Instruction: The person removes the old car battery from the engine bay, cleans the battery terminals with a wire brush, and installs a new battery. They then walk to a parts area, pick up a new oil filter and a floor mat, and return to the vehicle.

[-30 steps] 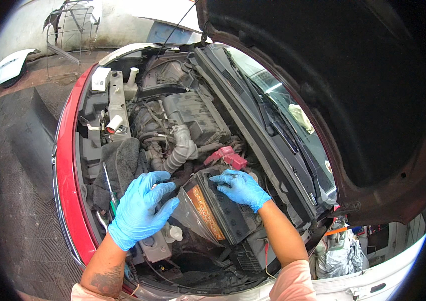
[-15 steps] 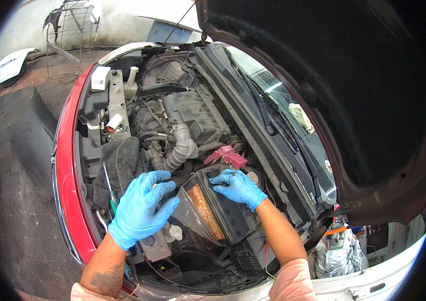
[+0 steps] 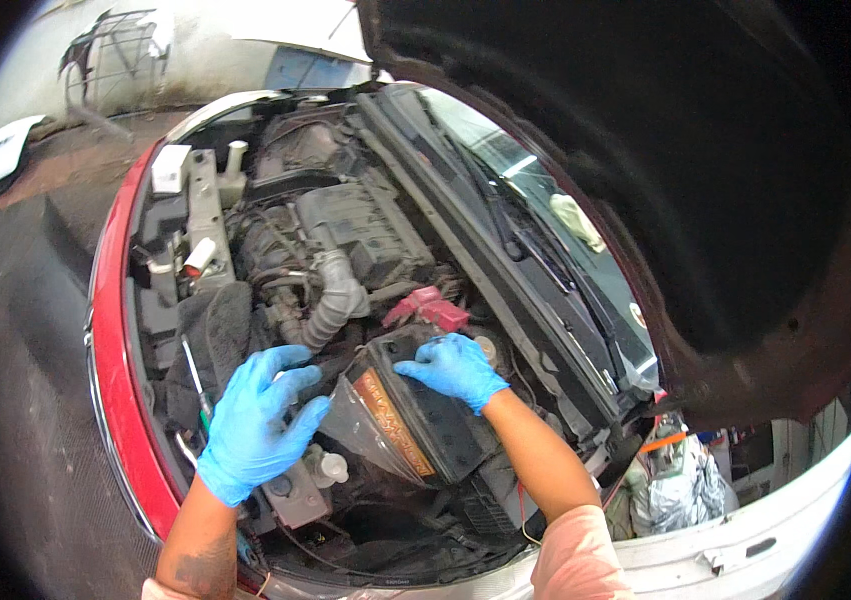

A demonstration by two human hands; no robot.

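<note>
Both my hands wear blue gloves over the engine bay of a red car. My right hand [image 3: 455, 372] is bent over the top of a black car battery [image 3: 460, 430] with an orange label. Its fingers curl toward the thumb at the far end; what they hold, if anything, is hidden. My left hand [image 3: 260, 425] hovers left of the battery, fingers apart and curved, with nothing seen in it. Clear plastic film [image 3: 355, 425] hangs along the battery's labelled side. Red terminal covers [image 3: 428, 308] lie just beyond the battery.
A green-handled screwdriver [image 3: 195, 380] lies by a dark cloth [image 3: 213, 330] at the left. A small white box [image 3: 171, 168] and a white-and-red cylinder [image 3: 199, 257] rest on the front frame. The raised hood [image 3: 635, 200] overhangs the right side.
The whole view has shifted, so the car appears slightly further left. My right hand's fingers look more curled over the battery. My left hand stays spread beside it.
</note>
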